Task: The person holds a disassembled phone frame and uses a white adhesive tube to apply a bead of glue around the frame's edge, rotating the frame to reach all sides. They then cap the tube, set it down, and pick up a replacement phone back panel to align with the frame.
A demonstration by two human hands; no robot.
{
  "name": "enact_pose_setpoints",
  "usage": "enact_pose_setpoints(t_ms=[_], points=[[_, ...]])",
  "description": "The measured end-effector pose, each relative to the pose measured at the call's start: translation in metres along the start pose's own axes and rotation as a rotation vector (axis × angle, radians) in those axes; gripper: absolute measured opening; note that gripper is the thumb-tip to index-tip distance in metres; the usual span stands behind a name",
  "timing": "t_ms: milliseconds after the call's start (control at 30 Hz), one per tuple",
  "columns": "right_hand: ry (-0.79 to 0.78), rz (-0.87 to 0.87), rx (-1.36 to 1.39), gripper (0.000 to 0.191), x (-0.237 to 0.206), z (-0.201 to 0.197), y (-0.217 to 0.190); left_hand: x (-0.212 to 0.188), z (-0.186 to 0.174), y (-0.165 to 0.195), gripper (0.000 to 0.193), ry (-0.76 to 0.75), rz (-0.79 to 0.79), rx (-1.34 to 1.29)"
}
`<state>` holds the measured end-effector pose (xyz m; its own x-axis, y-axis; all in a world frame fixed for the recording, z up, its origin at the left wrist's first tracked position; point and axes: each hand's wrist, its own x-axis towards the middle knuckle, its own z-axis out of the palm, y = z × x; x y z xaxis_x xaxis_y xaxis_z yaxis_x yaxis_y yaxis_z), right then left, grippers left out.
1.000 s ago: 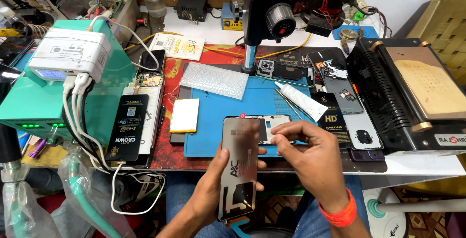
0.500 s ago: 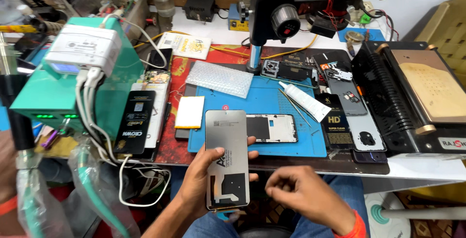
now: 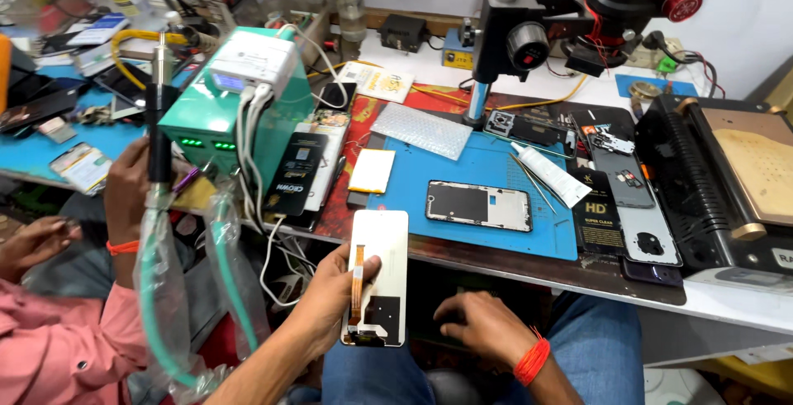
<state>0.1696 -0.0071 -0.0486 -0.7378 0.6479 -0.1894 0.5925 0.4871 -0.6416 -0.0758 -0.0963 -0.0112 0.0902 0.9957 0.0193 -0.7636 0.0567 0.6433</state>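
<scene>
My left hand (image 3: 330, 297) grips a phone screen panel (image 3: 377, 277) by its left edge, back side up, with an orange flex cable running down it. The panel hangs just off the front edge of the bench. My right hand (image 3: 477, 326) is lowered below the bench edge over my lap, fingers curled down, nothing seen in it. A phone frame (image 3: 479, 205) lies flat on the blue work mat (image 3: 462, 165), beyond both hands.
A teal station (image 3: 223, 116) with white cables stands left. A microscope (image 3: 529, 41) rises at the back, a black and gold machine (image 3: 727, 182) sits right. Phone backs (image 3: 640, 215), a white tube (image 3: 549, 175) and tweezers lie on the mat. Another person's hand (image 3: 132, 198) holds a tool at left.
The view has swung left, bringing a co-worker into sight. My right hand has left the panel and dropped below the bench edge. My left hand still holds the panel, now lower.
</scene>
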Motion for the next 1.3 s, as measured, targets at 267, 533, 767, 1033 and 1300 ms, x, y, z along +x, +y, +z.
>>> enact_pose_setpoints(t_ms=[267, 533, 767, 1033, 1300], points=[[0.044, 0.133, 0.472, 0.028, 0.012, 0.001, -0.03, -0.009, -0.025, -0.014, 0.041, 0.448, -0.187, 0.436], [0.024, 0.202, 0.538, 0.033, 0.034, 0.019, -0.035, -0.002, -0.046, -0.02, 0.038, 0.521, -0.223, 0.716], [0.08, 0.154, 0.808, 0.037, 0.051, 0.045, -0.026, 0.001, -0.083, -0.035, 0.035, 0.411, -0.005, 0.961], [0.045, 0.177, 0.927, 0.041, 0.056, 0.056, -0.019, -0.02, -0.067, -0.018, 0.073, 0.548, -0.212, 1.332], [0.091, 0.186, 0.927, 0.05, 0.042, 0.046, -0.04, -0.05, -0.047, -0.004, 0.108, 0.375, -0.412, 1.403]])
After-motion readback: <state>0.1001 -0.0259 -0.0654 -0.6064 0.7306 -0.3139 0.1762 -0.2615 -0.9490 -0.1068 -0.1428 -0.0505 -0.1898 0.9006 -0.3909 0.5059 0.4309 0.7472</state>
